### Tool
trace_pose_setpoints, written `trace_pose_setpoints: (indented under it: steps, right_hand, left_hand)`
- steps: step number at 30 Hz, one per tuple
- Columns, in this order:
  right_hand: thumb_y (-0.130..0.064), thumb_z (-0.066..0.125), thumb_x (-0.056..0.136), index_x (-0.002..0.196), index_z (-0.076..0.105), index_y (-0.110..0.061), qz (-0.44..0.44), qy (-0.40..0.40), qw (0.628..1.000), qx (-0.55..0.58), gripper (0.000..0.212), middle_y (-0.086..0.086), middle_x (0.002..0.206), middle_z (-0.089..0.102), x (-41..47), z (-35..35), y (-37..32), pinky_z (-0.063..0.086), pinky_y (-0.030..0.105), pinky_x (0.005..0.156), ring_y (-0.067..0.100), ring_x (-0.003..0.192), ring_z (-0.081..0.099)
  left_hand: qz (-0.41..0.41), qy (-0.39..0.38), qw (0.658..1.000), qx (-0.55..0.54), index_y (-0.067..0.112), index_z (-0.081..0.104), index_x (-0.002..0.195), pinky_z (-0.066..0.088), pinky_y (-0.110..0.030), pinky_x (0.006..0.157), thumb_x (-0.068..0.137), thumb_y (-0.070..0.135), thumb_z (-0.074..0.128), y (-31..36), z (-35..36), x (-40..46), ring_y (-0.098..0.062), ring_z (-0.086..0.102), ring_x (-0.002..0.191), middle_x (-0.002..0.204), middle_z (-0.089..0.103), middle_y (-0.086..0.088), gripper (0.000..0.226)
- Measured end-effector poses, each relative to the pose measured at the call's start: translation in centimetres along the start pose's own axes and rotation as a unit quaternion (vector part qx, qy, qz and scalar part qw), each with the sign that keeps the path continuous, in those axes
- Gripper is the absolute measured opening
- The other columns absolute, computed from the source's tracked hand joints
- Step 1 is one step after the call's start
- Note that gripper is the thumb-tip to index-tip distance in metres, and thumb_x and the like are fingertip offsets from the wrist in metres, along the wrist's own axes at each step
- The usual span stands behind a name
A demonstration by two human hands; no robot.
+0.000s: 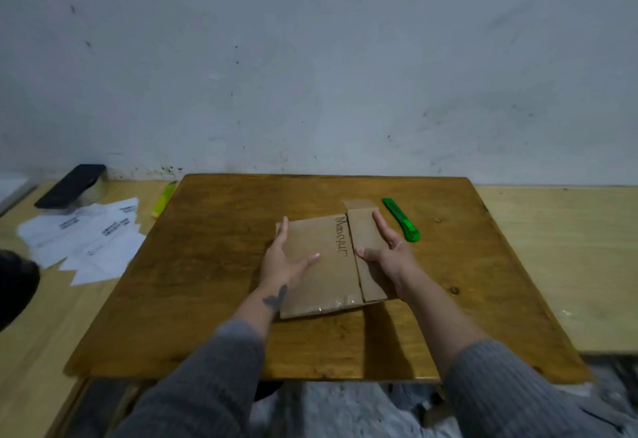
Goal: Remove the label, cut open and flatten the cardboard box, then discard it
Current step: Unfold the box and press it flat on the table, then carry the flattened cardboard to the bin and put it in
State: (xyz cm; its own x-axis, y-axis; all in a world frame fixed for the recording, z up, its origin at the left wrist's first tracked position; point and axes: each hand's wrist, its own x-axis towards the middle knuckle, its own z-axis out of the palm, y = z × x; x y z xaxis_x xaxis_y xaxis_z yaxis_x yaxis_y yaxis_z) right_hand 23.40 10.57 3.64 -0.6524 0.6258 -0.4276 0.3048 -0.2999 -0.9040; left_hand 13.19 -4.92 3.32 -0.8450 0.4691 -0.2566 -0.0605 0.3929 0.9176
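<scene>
- Cardboard box [328, 265]: flattened on your tabletop [207, 299], no label showing.
- Left hand [283, 261], right hand [386, 251]: fingers spread, pressing it.
- Green cutter [402, 220]: set aside.
- Remaining, apparently: discard.

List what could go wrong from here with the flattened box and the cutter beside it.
1. The green cutter lies just beyond the right hand; I cannot tell whether its blade is retracted, so a sideways sweep might nick skin.
2. The cardboard box still shows a raised flap at its far right corner and shiny tape near its front edge, so it may spring back when both hands let go.
3. The left hand only presses flat, without a grip; the box could slide on the wooden table.
</scene>
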Motion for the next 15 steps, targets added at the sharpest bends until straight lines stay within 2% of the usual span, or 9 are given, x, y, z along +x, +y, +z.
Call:
trace_pose_setpoints:
  steps: [4, 8, 13, 15]
  right_hand:
    - [0.000, 0.070, 0.077, 0.129, 0.044, -0.055, -0.015, 0.023, 0.999, 0.025, 0.080, 0.008, 0.134, 0.051, -3.3, -2.5, -0.1, 0.053, 0.046, 0.084, 0.030, 0.106, 0.055]
    - [0.000, 0.069, 0.078, 0.132, 0.041, -0.053, -0.032, 0.040, 0.998, 0.034, 0.081, 0.008, 0.133, 0.051, -8.0, -4.9, 1.0, 0.052, 0.037, 0.069, 0.026, 0.101, 0.056]
    - [0.000, 0.069, 0.078, 0.135, 0.039, -0.050, -0.043, 0.098, 0.994, 0.014, 0.082, 0.002, 0.130, 0.049, -14.5, -8.3, 4.8, 0.049, 0.038, 0.084, 0.020, 0.101, 0.052]
    - [-0.001, 0.069, 0.078, 0.135, 0.039, -0.049, -0.034, 0.122, 0.992, 0.014, 0.080, -0.001, 0.124, 0.049, -17.0, -9.9, 6.5, 0.048, 0.035, 0.082, 0.019, 0.100, 0.051]
  left_hand:
    - [0.028, -0.026, 0.999, -0.016, 0.035, 0.013, 0.151, 0.043, -0.053, 0.104, 0.077, 0.011, 0.076, 1.3, 1.1, -2.6, -0.029, 0.034, 0.137, 0.160, 0.016, 0.000, 0.100]
    - [0.044, -0.070, 0.996, -0.026, 0.036, 0.014, 0.152, 0.044, -0.052, 0.103, 0.078, 0.011, 0.075, 1.1, 2.4, -6.1, -0.029, 0.036, 0.135, 0.158, 0.020, -0.004, 0.099]
    - [0.065, -0.096, 0.993, -0.009, 0.031, 0.016, 0.152, 0.035, -0.043, 0.110, 0.077, 0.010, 0.077, -0.9, 5.4, -12.0, -0.024, 0.032, 0.139, 0.159, 0.020, 0.000, 0.100]
    - [0.066, -0.110, 0.992, 0.004, 0.029, 0.016, 0.153, 0.032, -0.040, 0.111, 0.076, 0.010, 0.078, -1.8, 7.0, -14.3, -0.023, 0.031, 0.140, 0.159, 0.020, 0.000, 0.100]
